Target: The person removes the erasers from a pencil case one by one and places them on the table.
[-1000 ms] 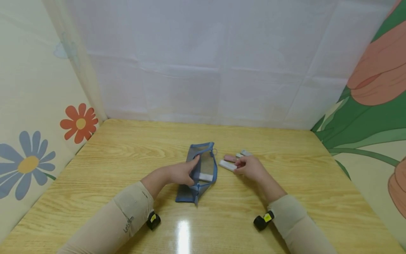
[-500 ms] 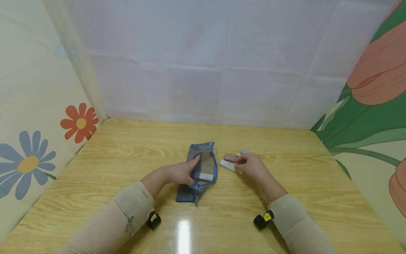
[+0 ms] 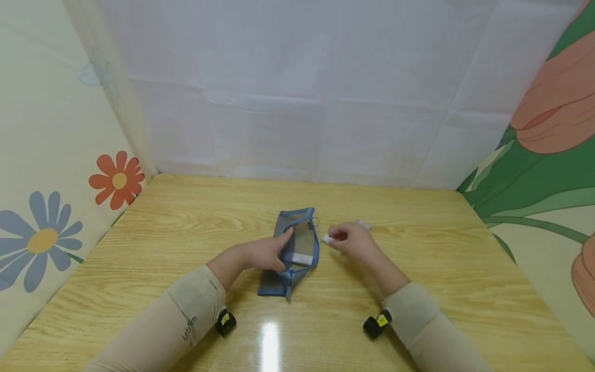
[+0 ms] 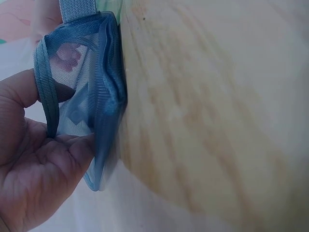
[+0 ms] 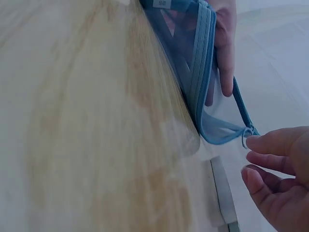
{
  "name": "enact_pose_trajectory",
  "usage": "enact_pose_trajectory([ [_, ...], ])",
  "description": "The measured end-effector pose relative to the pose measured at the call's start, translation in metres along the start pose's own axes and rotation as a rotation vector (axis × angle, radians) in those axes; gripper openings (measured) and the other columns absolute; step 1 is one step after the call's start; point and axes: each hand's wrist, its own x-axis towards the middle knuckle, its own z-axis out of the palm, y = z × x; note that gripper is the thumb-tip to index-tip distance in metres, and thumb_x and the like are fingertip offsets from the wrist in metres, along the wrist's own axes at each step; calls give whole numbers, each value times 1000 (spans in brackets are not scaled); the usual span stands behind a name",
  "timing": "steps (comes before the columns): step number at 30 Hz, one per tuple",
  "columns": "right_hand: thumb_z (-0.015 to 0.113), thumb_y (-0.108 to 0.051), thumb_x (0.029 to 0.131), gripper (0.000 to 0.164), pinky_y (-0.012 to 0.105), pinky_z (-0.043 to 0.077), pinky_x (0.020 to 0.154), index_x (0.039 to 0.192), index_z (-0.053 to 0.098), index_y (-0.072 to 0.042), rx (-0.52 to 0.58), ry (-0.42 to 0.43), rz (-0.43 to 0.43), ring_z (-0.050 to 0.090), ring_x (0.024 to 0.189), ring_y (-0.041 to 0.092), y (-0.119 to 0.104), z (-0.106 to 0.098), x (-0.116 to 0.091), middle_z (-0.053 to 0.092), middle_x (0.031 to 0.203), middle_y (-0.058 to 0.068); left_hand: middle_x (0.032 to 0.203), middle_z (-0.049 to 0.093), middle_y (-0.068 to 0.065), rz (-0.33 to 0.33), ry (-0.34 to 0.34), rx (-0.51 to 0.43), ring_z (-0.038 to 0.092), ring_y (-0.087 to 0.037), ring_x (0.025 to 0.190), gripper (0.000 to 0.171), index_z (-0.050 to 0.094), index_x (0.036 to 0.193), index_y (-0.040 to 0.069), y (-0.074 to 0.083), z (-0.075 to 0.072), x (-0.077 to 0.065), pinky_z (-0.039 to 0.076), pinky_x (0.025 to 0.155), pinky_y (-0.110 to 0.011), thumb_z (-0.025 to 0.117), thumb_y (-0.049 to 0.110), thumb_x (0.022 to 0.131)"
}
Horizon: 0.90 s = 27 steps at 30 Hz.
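A blue mesh zip pouch (image 3: 279,281) lies on the table with its mouth spread. My left hand (image 3: 266,254) holds it at the mouth, with fingertips inside the rim. A white block (image 3: 302,259) lies inside the pouch. My right hand (image 3: 354,241) is just right of the pouch, fingers bent, and the end of another slim white block (image 3: 327,238) sticks out at its fingertips. In the right wrist view, nothing shows between the fingers of that hand (image 5: 282,169). The pink block is hidden behind this hand. A pale block (image 3: 364,224) lies just beyond it.
The wood-grain table (image 3: 186,206) is backed by a white cloth (image 3: 297,103). Flower-patterned panels stand at left and right. A ring-shaped zip pull (image 3: 316,221) hangs at the pouch's far corner. A pale block (image 5: 222,188) lies below the pouch in the right wrist view.
My right hand has shifted left toward the pouch and now covers the pink block and most of the white one. The left hand and the pouch have stayed in place.
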Motion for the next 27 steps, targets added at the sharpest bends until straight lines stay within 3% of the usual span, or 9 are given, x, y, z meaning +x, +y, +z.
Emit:
enact_pose_trajectory([
  [17, 73, -10, 74, 20, 21, 49, 67, 91, 69, 0, -38, -158, -230, 60, 73, 11, -15, 22, 3, 67, 82, 5, 151, 6, -16, 11, -2, -13, 31, -21, 124, 104, -9, 146, 12, 0, -1, 0, 29, 99, -35, 64, 4, 73],
  [21, 74, -12, 73, 20, 20, 47, 67, 90, 70, -2, -43, -176, -241, 59, 71, 9, -15, 26, 3, 68, 80, 4, 152, 7, -16, 8, -5, -10, 33, -21, 121, 104, -10, 146, 12, 0, -1, 0, 31, 95, -34, 64, 4, 74],
  [27, 75, -12, 73, 21, 22, 48, 66, 91, 68, -2, 4, -227, -172, 58, 73, 9, -16, 31, 2, 67, 81, 3, 151, 9, -17, 15, -2, 1, 34, -21, 120, 104, -9, 146, 12, 0, -1, 0, 31, 94, -34, 64, 5, 73],
])
